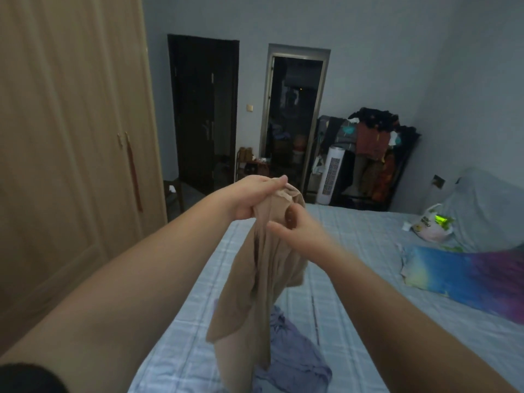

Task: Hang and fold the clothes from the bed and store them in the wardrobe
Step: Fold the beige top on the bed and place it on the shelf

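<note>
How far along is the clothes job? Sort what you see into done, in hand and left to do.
Done: nothing shows as stored; the wardrobe doors are closed. In hand: the left hand and right hand hold beige tights by the top, above the bed. Left: a lavender garment and a tie-dye garment lie unfolded on the bed.

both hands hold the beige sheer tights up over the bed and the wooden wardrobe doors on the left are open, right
Not quite. The head view shows the light wooden wardrobe doors shut, not open. The rest stands: the left hand and the right hand hold the beige sheer tights up over the blue checked bed.
</note>
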